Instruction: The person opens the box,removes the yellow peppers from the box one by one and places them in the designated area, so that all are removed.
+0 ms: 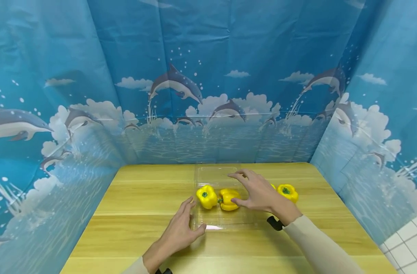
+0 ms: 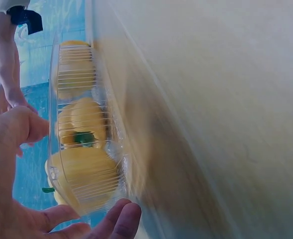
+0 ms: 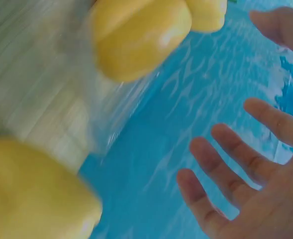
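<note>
A clear plastic clamshell box point(image 1: 225, 222) lies on the table with its lid point(image 1: 218, 169) folded back. Two yellow bell peppers sit in it: the left pepper point(image 1: 206, 196) has its stem facing up, and the right pepper point(image 1: 228, 200) lies on its side, stem to the left. My left hand point(image 1: 181, 228) is at the box's near left corner, its fingers along the left side and its thumb by the front rim. Above the box's right part, my right hand point(image 1: 259, 194) hangs with fingers spread and holds nothing, as the right wrist view shows.
Right of the box, another yellow pepper point(image 1: 288, 193) rests on the wooden table point(image 1: 136, 205); one more yellow pepper point(image 1: 273, 186) is mostly hidden behind my right hand. A blue dolphin-print curtain point(image 1: 208, 137) rises along the back and sides.
</note>
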The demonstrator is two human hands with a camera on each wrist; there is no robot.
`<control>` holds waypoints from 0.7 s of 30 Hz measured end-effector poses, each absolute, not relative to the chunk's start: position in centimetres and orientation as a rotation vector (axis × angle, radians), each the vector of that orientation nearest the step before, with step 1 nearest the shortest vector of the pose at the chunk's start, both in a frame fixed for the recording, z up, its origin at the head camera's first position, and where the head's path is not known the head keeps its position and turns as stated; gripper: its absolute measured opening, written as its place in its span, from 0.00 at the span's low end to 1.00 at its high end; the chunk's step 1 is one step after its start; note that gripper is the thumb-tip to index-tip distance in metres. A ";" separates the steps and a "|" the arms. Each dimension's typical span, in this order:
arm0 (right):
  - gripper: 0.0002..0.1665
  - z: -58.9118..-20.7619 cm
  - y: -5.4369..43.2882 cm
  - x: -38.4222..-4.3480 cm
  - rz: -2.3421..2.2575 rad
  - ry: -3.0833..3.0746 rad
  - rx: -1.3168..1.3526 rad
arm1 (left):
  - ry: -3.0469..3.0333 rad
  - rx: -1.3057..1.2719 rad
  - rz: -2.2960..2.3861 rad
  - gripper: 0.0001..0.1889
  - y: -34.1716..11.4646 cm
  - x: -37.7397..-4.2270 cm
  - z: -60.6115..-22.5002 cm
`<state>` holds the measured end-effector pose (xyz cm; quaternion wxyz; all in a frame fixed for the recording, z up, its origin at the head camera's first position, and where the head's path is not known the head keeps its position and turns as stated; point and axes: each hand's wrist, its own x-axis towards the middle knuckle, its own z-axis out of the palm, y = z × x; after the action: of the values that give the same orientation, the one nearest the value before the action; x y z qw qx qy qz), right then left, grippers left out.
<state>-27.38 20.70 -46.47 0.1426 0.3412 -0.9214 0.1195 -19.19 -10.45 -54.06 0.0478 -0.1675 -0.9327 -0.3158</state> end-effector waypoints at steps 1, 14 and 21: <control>0.49 -46.5 20.1 -27.6 0.350 -2.676 1.007 | -2.841 -0.513 -0.965 0.45 -10.4 -19.2 -54.0; 0.52 -47.8 13.5 -29.6 0.414 -2.813 1.188 | -2.832 -0.533 -0.948 0.46 -10.5 -19.2 -53.8; 0.50 -48.5 12.1 -29.9 0.451 -2.818 1.233 | -2.839 -0.525 -0.970 0.46 -10.5 -19.1 -53.8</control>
<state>-29.93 12.06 -48.54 0.0163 0.3964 -0.9064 0.1450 -19.08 -10.47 -53.80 0.0479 -0.1722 -0.9311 -0.3180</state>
